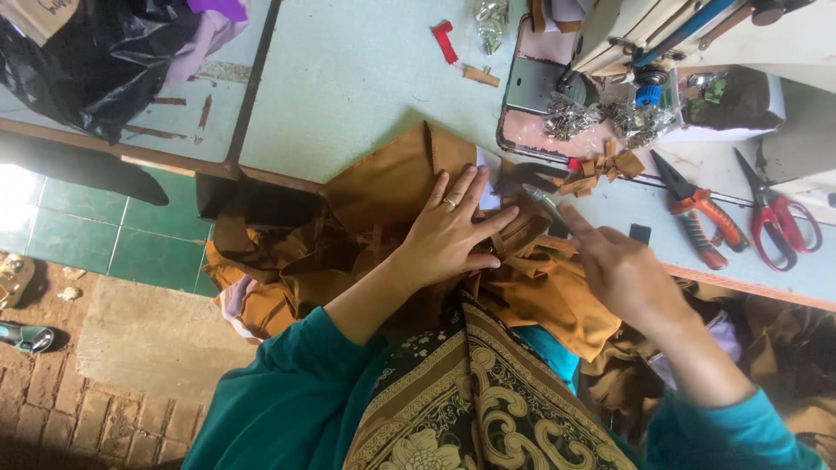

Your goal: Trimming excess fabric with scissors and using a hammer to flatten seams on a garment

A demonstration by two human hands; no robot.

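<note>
**Trimming the brown cloth at the sewing table**

The left hand (448,233) is lying flat, fingers spread, pressing the brown cloth (392,187) down at the table (348,78) edge, just in front of the sewing machine (610,35). The right hand (623,270) is closing around a small pair of snips (542,202), their metal tip pointing at the cloth just beside the left fingertips; whether the blades are touching the cloth is too blurred to tell.

As for progress, it is looking partly done: small brown scraps (601,167) are lying by the machine's base, which suggests some cutting is finished. Much of the cloth is hanging bunched over the table edge into the person's lap, so a good share seems left to go through.

Red-handled scissors (779,218) and orange-handled pliers (701,218) are resting on the table to the right, well apart from both hands. A black bag (96,61) is sitting at the far left.
</note>
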